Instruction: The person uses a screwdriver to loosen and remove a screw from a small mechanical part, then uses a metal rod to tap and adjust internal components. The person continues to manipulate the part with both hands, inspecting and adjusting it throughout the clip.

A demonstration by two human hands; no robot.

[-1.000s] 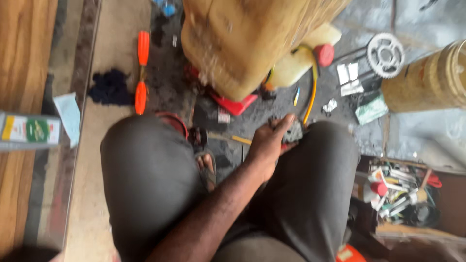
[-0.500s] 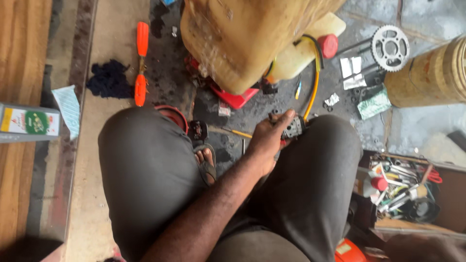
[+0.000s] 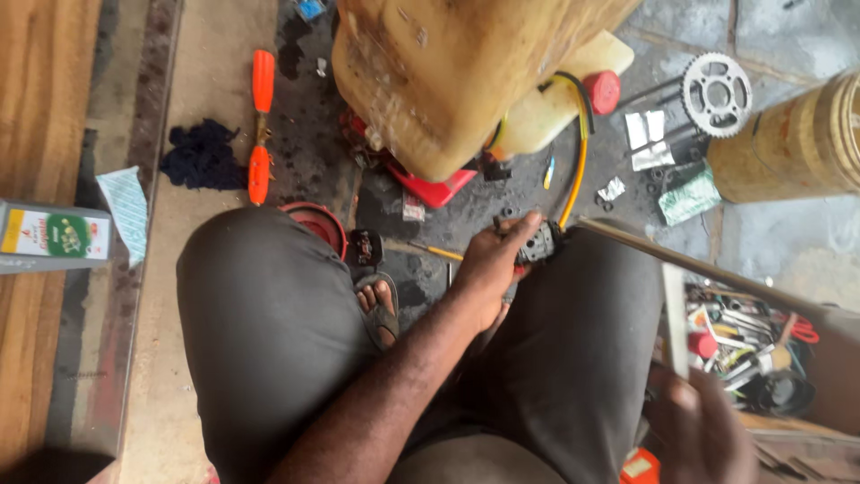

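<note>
Black small engine part (image 3: 543,242), one, sits at my right knee; left hand (image 3: 491,269) clasps it, fingers curled. Right hand (image 3: 708,430) grips one wooden box's (image 3: 681,305) wall. Two orange-handled screwdrivers (image 3: 261,125).

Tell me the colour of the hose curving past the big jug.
Yellow. The hose runs down beside the tan jug toward the left hand, seen in the head view.

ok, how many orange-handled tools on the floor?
2, end to end beside the dark rag: upper tool and lower tool. More may be hidden under the big yellow container.
</note>
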